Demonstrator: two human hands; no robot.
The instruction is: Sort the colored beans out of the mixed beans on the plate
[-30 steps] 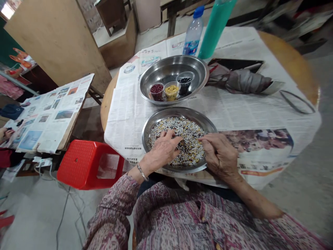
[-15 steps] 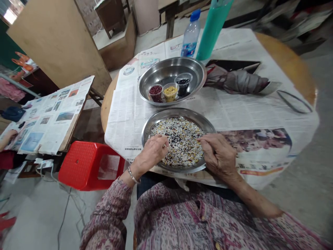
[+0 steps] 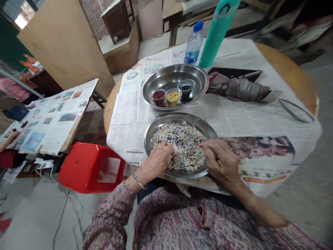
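Note:
A round steel tray [image 3: 213, 129] holds a spread of mixed grains [image 3: 182, 139], mostly white with black, yellow and dark red ones among them. Over its left part, my left hand [image 3: 160, 158] is closed in a pinch, fingertips down at the grains. My right hand [image 3: 222, 161] rests at the right rim, thumb and forefinger pressed together. Whatever either pinch holds is too small to make out. Behind stands a steel basin [image 3: 156, 77] with three clear cups: red beans [image 3: 158, 98], yellow grains [image 3: 173, 97] and black beans [image 3: 186, 89].
Newspaper [image 3: 125, 121] covers the round table. At the back are a water bottle [image 3: 194, 43], a teal bottle [image 3: 220, 33] and a folded grey umbrella [image 3: 241, 88]. A red stool [image 3: 80, 166] stands left, near another newspaper-covered table [image 3: 59, 114] with a person's hand [image 3: 13, 133].
My left hand has shifted slightly inward, its fingertips lowered toward the grains. My right hand stays at the rim. The whole view has tilted a little, so things sit lower in it.

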